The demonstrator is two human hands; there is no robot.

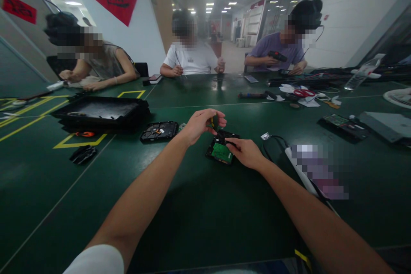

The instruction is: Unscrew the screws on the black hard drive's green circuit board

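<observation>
On the green table in front of me lies a hard drive (222, 153), its green circuit board facing up. My left hand (201, 126) is above the drive's far end, its fingers curled around a black-and-yellow screwdriver (212, 123). The screwdriver's lower end is hard to make out against the dark drive. At the drive's right side, my right hand (248, 153) is closed, with thumb and index finger on its edge. Another hard drive (159, 132) rests to the left of my left hand.
Black trays (102, 109) are stacked at the left, near a dark crumpled piece (83, 154). A power strip (302, 171) with a cable lies right of my right hand. Farther right are another drive (345, 127) and a grey box (387, 126). Three people sit opposite.
</observation>
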